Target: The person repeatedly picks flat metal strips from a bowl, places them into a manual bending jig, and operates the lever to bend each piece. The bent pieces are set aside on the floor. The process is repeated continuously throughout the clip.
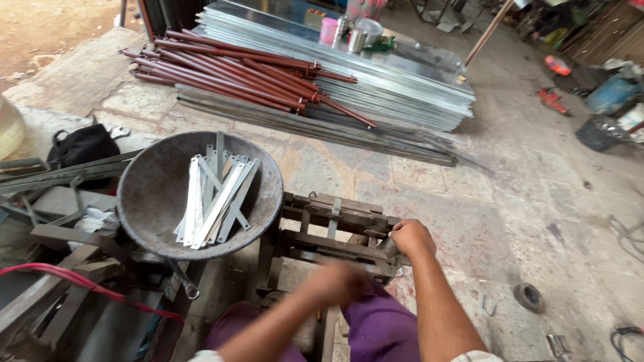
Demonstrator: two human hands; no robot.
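The right hand (410, 238) is curled into a fist, its fingers closed around a part at the right end of the dark metal press frame (332, 231); what exactly they grip is hidden under the knuckles. The left hand (340, 281) sits lower, just in front of the frame's near bar, so blurred that I cannot tell whether its fingers are wide, narrow or holding something.

Just left of both hands, a round dark metal pan (154, 194) rests on scrap steel, holding a loose heap of flat pale metal strips (215, 201) lying crosswise. A red cable (87, 287) runs below the pan. Farther left lies a black bag (84, 144).

Well beyond the fingers, on the stone floor (523, 201), lie a bundle of red-brown rods (235, 70), and behind them a stack of grey metal sheets (402, 87) carrying a pink cup (328, 30) and steel vessels (362, 32).

Both forearms reach forward from the bottom edge, the right one straight and steep, the left one angled across purple-clothed knees (379, 328).
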